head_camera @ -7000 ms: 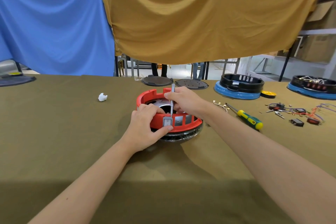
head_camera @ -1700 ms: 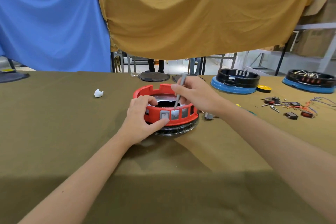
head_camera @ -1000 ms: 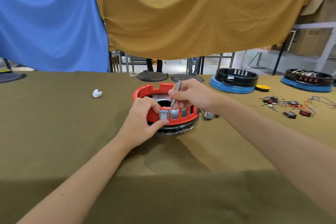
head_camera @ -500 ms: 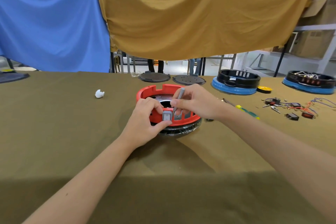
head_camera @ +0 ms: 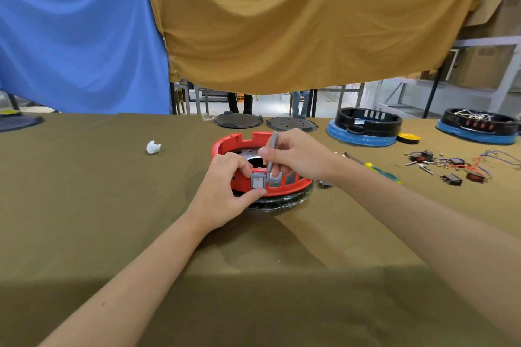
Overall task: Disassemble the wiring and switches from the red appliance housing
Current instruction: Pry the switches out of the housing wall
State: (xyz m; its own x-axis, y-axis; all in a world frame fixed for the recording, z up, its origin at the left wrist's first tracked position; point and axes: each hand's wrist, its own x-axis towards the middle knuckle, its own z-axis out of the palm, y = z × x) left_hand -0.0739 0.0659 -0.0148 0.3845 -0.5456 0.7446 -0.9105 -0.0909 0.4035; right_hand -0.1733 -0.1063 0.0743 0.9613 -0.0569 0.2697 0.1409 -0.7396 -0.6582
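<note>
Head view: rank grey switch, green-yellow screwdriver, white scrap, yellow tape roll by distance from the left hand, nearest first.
1. grey switch: in the red housing wall, pinched by the left hand.
2. white scrap: on the table, to the left.
3. green-yellow screwdriver: beyond the right wrist.
4. yellow tape roll: far right, beside the blue-based housing.

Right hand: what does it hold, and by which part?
The right hand grips a grey tool at mid-shaft, tip down by the switch.

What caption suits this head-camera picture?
Left hand pinches a grey switch in the red housing; right hand holds a grey tool.
</note>
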